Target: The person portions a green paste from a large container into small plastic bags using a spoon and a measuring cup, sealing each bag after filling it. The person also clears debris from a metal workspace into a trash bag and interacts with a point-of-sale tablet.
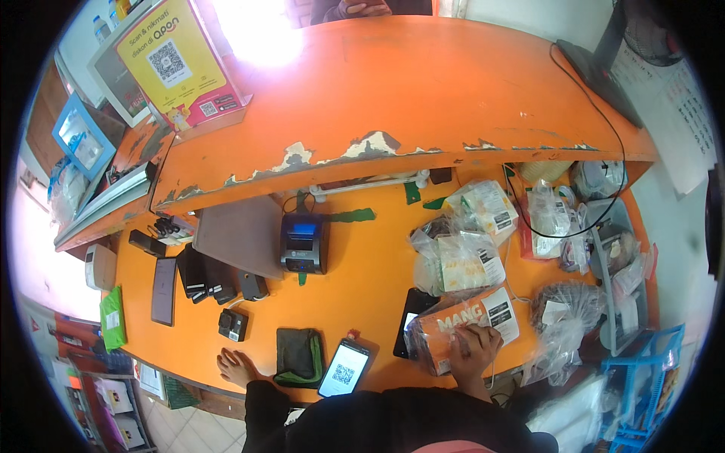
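Observation:
My right hand [474, 350] rests on an orange printed package [433, 334] wrapped in clear plastic, its fingers bent over the top; whether they grip it I cannot tell. A dark phone [405, 334] lies partly under that package's left side. My left hand [234, 367] lies on the orange desk near its front edge, holding nothing, fingers apart. Between the hands are a folded dark cloth with green trim [297, 357] and a phone showing a printed-style code [344, 371]. A small black action camera [232, 325] sits just above my left hand.
A small black printer [304, 243] stands mid-desk. Bagged, labelled packages [467, 263] and a grey plastic basket [603, 283] are at right. Several dark devices [192, 272] and a flat phone [164, 291] lie left. Beyond the raised counter [419, 85], another person's hands [362, 8] hold something.

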`<state>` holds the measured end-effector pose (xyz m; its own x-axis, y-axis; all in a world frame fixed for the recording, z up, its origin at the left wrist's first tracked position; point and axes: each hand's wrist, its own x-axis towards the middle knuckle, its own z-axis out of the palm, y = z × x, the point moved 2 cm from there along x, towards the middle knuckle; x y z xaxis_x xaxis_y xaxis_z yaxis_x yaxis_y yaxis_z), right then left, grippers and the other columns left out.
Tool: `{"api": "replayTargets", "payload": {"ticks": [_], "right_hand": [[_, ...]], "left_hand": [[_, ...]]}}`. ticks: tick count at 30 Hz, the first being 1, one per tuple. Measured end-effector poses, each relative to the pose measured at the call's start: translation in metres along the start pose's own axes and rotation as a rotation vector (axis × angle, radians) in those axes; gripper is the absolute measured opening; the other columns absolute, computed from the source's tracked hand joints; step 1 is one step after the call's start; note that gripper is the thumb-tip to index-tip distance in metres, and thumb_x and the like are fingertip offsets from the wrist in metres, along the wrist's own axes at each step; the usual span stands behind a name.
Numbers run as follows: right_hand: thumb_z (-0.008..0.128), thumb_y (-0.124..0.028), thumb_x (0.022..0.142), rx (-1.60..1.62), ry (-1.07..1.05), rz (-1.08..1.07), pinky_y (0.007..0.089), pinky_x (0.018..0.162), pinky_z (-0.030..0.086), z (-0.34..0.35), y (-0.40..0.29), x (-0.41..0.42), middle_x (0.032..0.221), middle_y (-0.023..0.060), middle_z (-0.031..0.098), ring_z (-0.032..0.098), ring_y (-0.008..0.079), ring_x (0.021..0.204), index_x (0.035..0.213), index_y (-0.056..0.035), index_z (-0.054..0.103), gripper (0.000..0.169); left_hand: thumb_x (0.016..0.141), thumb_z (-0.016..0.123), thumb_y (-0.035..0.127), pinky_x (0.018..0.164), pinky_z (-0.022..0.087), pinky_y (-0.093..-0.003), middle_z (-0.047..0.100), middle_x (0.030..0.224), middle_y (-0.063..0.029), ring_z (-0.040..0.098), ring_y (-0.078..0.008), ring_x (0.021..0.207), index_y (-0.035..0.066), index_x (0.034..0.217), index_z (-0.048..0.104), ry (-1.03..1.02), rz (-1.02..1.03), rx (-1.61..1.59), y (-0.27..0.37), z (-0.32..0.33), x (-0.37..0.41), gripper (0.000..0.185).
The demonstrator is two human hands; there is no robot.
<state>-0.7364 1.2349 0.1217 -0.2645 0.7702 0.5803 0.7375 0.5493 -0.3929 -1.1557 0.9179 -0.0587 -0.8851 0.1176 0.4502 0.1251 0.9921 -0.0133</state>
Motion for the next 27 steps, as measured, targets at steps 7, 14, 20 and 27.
{"api": "replayTargets", "payload": {"ticks": [7,14,20,27], "right_hand": [[0.066,-0.020,0.060,0.087,0.000,0.056,0.0375,0.077,0.034,-0.002,0.001,0.002,0.082,0.0016,0.054,0.044,0.0235,0.085,0.078,-0.0146,0.064,0.020],[0.063,-0.041,0.067,0.084,-0.211,-0.090,0.0430,0.084,0.029,-0.016,0.002,-0.003,0.100,0.0070,0.049,0.041,0.0301,0.095,0.103,-0.0143,0.058,0.045],[0.058,-0.039,0.071,0.069,-0.234,-0.099,0.0458,0.084,0.029,-0.022,0.002,-0.021,0.109,0.0086,0.047,0.042,0.0305,0.098,0.115,-0.0117,0.049,0.052],[0.058,-0.040,0.073,0.116,-0.341,-0.124,0.0401,0.075,0.037,-0.028,0.012,-0.008,0.096,0.0072,0.052,0.049,0.0263,0.088,0.108,-0.0135,0.053,0.044]], "left_hand": [[0.084,0.042,0.036,0.084,0.032,-0.0451,0.046,0.118,-0.0092,0.044,-0.0242,0.108,0.014,0.114,0.049,0.053,0.018,0.026,-0.007,0.010,-0.002,0.038],[0.085,0.036,0.047,0.084,0.034,-0.0418,0.048,0.118,-0.0046,0.044,-0.0209,0.109,0.019,0.117,0.049,-0.027,-0.031,0.080,-0.003,-0.001,0.001,0.045],[0.086,0.034,0.048,0.084,0.035,-0.0409,0.049,0.117,-0.0035,0.046,-0.0206,0.107,0.019,0.116,0.050,0.033,-0.060,0.059,0.000,0.006,0.000,0.045],[0.086,0.033,0.045,0.082,0.039,-0.0376,0.053,0.112,-0.0035,0.051,-0.0212,0.100,0.018,0.114,0.053,0.089,-0.026,0.085,-0.034,0.025,0.009,0.043]]}}
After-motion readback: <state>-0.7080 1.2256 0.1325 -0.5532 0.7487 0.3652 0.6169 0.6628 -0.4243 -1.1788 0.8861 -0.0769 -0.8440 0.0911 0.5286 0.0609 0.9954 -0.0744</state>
